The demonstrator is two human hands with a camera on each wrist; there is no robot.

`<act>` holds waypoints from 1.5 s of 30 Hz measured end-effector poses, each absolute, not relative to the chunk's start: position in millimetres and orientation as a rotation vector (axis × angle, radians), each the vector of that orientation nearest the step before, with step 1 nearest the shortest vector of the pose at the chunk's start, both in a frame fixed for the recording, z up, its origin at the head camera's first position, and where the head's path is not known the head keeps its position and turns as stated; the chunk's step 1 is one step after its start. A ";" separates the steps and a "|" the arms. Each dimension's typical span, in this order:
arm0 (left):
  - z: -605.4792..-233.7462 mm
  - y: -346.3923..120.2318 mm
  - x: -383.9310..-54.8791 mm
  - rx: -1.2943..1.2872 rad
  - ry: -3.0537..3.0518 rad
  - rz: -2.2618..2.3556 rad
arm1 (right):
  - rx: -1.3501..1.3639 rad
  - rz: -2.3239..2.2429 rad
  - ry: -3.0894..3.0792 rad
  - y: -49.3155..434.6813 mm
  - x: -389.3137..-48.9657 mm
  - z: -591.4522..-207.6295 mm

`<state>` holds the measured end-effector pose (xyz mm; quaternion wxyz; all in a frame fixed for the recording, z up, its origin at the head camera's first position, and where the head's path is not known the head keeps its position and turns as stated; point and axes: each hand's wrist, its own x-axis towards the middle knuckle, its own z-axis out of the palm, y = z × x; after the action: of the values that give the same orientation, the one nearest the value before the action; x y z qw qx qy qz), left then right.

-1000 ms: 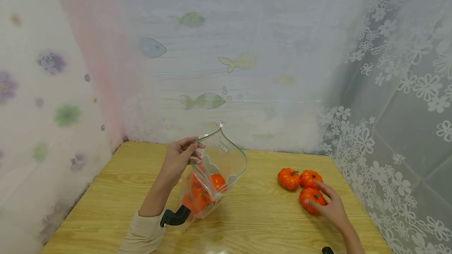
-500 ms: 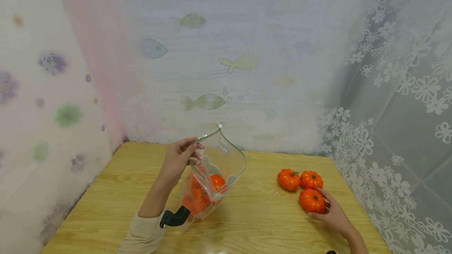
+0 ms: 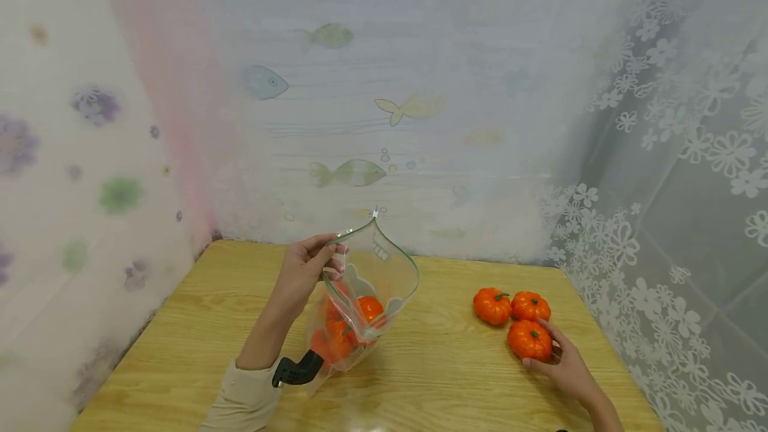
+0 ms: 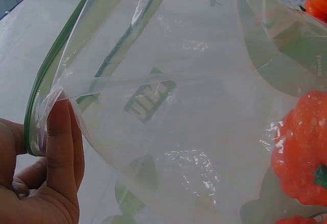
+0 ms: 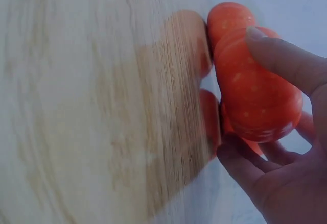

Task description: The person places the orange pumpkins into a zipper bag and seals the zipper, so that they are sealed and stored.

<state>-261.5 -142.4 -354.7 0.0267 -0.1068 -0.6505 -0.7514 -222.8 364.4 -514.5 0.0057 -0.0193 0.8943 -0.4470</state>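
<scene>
My left hand (image 3: 306, 264) pinches the rim of a clear zip bag (image 3: 393, 265), whose green-edged mouth gapes wide. Several small orange pumpkins (image 3: 339, 339) lie inside, seen through the plastic; one pumpkin (image 4: 304, 150) shows close up in the left wrist view. On the right, my right hand (image 3: 567, 369) has its thumb and fingers curled round the nearest of three loose pumpkins (image 3: 529, 341). That pumpkin (image 5: 258, 89) still sits on the table in the right wrist view, between thumb and fingers. Two more, a left pumpkin (image 3: 492, 306) and a back pumpkin (image 3: 531, 306), stand beside it.
The wooden table (image 3: 444, 365) carries the bag left of its middle and the loose pumpkins on the right. Behind it hangs a fish-printed curtain (image 3: 480, 205); a flower-patterned sheet (image 3: 636, 285) borders the right side. A black wrist mount (image 3: 298, 371) is near the bag.
My right hand has moved in from above the nearest loose pumpkin to its right side and closed its fingers round it. The left hand and the bag have stayed in place.
</scene>
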 end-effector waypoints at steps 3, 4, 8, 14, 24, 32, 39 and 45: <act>-355.1 -142.9 -262.3 -0.332 -2.005 -2.322 | -0.035 -1.481 2.756 362.3 -222.8 -513.8; -355.1 -143.2 -262.4 -0.335 -2.003 -2.326 | -0.027 -1.501 2.748 361.4 -222.6 -513.3; -355.2 -144.4 -263.4 -0.339 -2.001 -2.333 | -0.001 -1.585 2.727 356.9 -221.2 -511.6; -357.1 -146.6 -266.7 -0.342 -1.998 -2.337 | 0.014 -1.695 2.683 347.1 -219.6 -510.4; -357.3 -144.7 -263.7 -0.330 -1.997 -2.337 | -0.131 -1.903 2.544 329.9 -220.3 -514.1; -357.2 -143.7 -260.3 -0.316 -2.006 -2.331 | -0.161 -1.987 2.465 312.9 -217.0 -510.6; -359.0 -144.0 -260.5 -0.324 -1.997 -2.333 | -0.170 -2.066 2.374 290.7 -210.2 -497.5; -358.6 -143.3 -259.3 -0.311 -1.995 -2.337 | -0.148 -2.123 2.375 270.5 -205.1 -487.4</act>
<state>-259.3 -143.3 -358.6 0.0269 -0.1007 -0.6457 -0.7564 -205.1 270.5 -487.4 -0.0236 -0.0464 0.7446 -0.6655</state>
